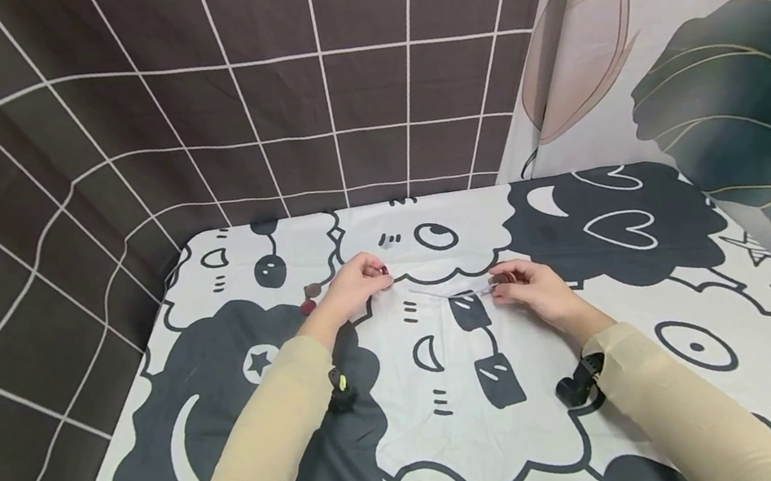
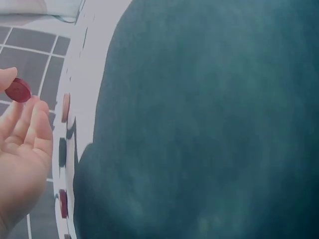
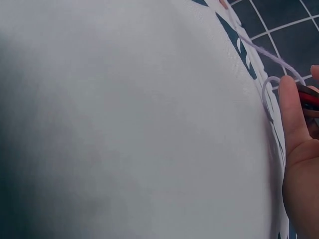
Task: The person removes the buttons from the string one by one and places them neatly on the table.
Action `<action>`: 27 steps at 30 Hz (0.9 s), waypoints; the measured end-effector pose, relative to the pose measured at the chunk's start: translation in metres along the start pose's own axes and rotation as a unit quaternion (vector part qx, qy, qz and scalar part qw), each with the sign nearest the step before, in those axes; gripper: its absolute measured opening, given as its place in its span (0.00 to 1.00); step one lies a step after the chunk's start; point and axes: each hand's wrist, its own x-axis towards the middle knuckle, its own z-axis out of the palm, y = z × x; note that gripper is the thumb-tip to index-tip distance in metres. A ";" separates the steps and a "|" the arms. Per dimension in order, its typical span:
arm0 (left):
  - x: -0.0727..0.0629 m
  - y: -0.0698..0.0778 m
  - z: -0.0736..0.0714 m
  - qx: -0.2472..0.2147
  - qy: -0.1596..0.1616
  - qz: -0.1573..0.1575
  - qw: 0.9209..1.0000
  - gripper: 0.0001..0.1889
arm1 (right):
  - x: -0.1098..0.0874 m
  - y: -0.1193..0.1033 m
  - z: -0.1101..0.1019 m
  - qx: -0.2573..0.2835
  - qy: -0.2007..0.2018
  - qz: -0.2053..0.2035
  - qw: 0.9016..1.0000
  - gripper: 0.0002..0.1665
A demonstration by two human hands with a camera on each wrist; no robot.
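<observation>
My left hand (image 1: 353, 288) pinches a dark red button (image 2: 19, 90) between thumb and fingertips, just above the patterned cloth. To its right, my right hand (image 1: 537, 293) grips a small stack of dark and red buttons (image 3: 309, 97). A pale lavender string (image 3: 269, 54) runs out from that stack, with one stretch leading left and a loop hanging beside the index finger. In the head view the string (image 1: 437, 293) lies between the two hands. Whether it passes through the stacked buttons is hidden by the fingers.
Beside the left wrist a brown button (image 1: 313, 290) and a red button (image 1: 308, 306) lie on the black-and-white cloth (image 1: 415, 450). The left wrist view also shows a dark button (image 2: 62, 152). A dark grid-patterned cloth (image 1: 277, 99) rises behind and at the left.
</observation>
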 end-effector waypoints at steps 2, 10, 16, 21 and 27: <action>0.000 0.000 -0.002 0.005 -0.002 -0.002 1.000 0.16 | 0.000 0.000 0.000 0.001 0.004 0.003 1.000 0.22; 0.000 -0.004 -0.008 0.038 0.002 -0.017 0.999 0.20 | -0.001 -0.002 0.001 0.011 0.002 0.001 1.000 0.23; -0.003 -0.005 -0.013 0.020 0.023 -0.035 0.999 0.20 | -0.001 -0.001 0.002 0.013 0.004 0.006 1.000 0.22; -0.006 -0.005 -0.015 0.015 0.030 -0.043 0.999 0.25 | 0.000 -0.002 0.002 0.016 0.005 0.015 1.000 0.22; -0.005 -0.008 -0.017 0.028 0.033 -0.045 0.998 0.23 | 0.001 -0.001 0.002 0.029 0.001 0.019 0.999 0.22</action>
